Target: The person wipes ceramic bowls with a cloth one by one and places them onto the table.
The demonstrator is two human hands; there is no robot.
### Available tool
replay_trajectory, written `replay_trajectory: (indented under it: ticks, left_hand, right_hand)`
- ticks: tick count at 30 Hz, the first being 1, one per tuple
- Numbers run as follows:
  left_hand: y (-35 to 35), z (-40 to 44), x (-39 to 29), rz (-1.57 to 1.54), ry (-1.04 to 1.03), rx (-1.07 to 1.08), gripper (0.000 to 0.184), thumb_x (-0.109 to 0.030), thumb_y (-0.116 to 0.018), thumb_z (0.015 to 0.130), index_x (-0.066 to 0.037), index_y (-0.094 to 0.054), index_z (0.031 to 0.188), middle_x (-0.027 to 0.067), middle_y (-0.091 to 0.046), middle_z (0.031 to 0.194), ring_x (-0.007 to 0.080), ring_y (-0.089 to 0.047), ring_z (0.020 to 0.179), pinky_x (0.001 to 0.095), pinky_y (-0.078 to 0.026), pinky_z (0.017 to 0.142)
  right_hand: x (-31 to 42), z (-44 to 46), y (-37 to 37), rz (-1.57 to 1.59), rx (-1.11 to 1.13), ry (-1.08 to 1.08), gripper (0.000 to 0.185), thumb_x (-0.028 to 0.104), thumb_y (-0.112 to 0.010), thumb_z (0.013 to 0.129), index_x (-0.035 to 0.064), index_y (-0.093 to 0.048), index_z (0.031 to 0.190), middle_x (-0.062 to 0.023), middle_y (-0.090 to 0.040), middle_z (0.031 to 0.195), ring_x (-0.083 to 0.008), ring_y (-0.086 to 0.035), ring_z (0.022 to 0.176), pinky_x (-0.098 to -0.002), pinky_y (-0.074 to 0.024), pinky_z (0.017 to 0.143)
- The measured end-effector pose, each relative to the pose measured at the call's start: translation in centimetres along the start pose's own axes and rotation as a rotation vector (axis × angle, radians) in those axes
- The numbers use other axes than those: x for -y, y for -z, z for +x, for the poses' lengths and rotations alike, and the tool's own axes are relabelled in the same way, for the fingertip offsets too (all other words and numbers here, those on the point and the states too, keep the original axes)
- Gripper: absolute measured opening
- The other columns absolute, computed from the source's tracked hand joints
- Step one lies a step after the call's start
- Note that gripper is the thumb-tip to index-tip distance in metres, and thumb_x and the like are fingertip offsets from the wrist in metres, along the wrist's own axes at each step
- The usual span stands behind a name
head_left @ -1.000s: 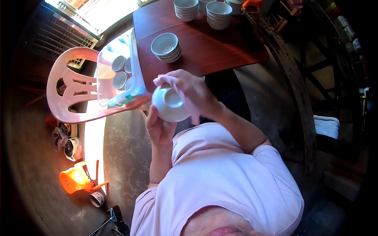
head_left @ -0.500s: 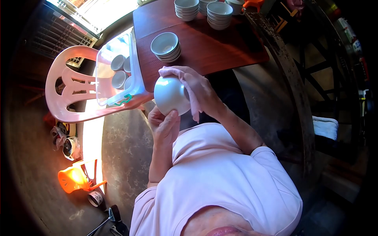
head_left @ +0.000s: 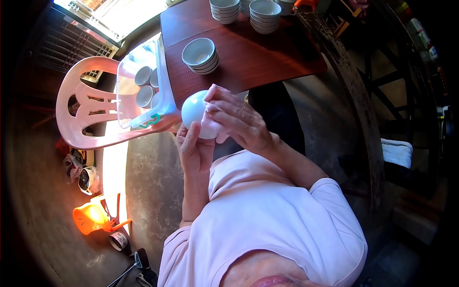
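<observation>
A white bowl [head_left: 194, 111] is held in front of my chest, tipped so that its rounded outside shows. My left hand [head_left: 195, 149] grips it from below, thumb on the outside and fingers partly hidden behind it. My right hand [head_left: 241, 119] presses a pink cloth [head_left: 212, 122] against the bowl's right side, its fingers closed over the cloth. Just beyond the hands, a short stack of white bowls [head_left: 200, 53] stands on the reddish-brown table [head_left: 239, 71].
More stacked bowls [head_left: 265, 16] stand at the table's far side. Left of the table, a clear plastic bin [head_left: 165, 107] holding several bowls rests on a pink chair [head_left: 71, 129]. An orange stool [head_left: 91, 217] lies on the floor, and a worn wooden post [head_left: 351, 91] rises at the right.
The bowl has turned and tilted in my left hand. My right hand and the cloth have moved down from its upper edge onto its outer side.
</observation>
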State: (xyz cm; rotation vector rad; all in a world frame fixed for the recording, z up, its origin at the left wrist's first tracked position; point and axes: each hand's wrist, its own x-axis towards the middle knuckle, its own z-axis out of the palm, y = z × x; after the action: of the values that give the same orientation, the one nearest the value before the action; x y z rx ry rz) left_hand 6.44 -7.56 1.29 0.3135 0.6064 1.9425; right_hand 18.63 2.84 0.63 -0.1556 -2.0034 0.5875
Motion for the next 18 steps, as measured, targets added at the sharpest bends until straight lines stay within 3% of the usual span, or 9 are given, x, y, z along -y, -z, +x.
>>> replay_trajectory:
  ticks: [5,11,14,15,18]
  left_hand:
    - [0.9,0.8,-0.5,-0.036,0.017,-0.043,0.034,-0.012,-0.058,0.091,0.003,-0.049,0.121,0.0153,-0.059,0.116,0.0239,-0.058,0.109,0.0374,-0.047,0.096]
    - [1.0,0.7,-0.4,-0.048,0.049,0.0,0.033,-0.009,-0.059,0.09,0.003,-0.051,0.119,0.016,-0.06,0.114,0.0242,-0.06,0.108,0.0377,-0.048,0.095]
    - [1.0,0.6,-0.6,-0.06,0.057,0.023,0.031,-0.009,-0.059,0.089,0.004,-0.051,0.117,0.0163,-0.061,0.114,0.0243,-0.06,0.107,0.0376,-0.048,0.095]
    - [1.0,0.6,-0.8,-0.003,0.037,0.024,0.031,-0.008,-0.058,0.09,0.004,-0.051,0.118,0.0158,-0.061,0.113,0.0234,-0.06,0.107,0.0372,-0.048,0.095]
    - [1.3,0.4,-0.8,0.249,-0.004,0.053,0.032,-0.007,-0.058,0.089,0.004,-0.052,0.118,0.0144,-0.061,0.111,0.0202,-0.059,0.105,0.0347,-0.048,0.093]
  right_hand:
    - [-0.2,-0.3,-0.1,-0.077,0.018,0.005,0.032,0.015,-0.065,0.084,0.0096,-0.06,0.115,-0.0102,-0.06,0.121,-0.0263,-0.057,0.115,-0.0438,-0.0404,0.1]
    - [-0.2,0.4,-0.2,-0.061,-0.019,-0.02,0.026,0.016,-0.061,0.088,0.0111,-0.06,0.114,-0.0081,-0.062,0.114,-0.0263,-0.054,0.117,-0.043,-0.0414,0.099]
    - [-0.4,-0.1,-0.1,0.134,-0.071,-0.015,0.026,0.016,-0.06,0.09,0.0111,-0.058,0.115,-0.0085,-0.061,0.112,-0.0281,-0.054,0.115,-0.0416,-0.042,0.099]
    - [-0.4,-0.2,0.7,0.166,-0.004,-0.044,0.025,0.015,-0.058,0.091,0.0113,-0.056,0.115,-0.0091,-0.06,0.112,-0.0293,-0.055,0.113,-0.0405,-0.0422,0.099]
    - [1.7,0.6,1.1,0.7,-0.218,-0.48,0.025,0.014,-0.058,0.09,0.0118,-0.056,0.115,-0.0091,-0.058,0.116,-0.0306,-0.053,0.115,-0.0397,-0.0419,0.099]
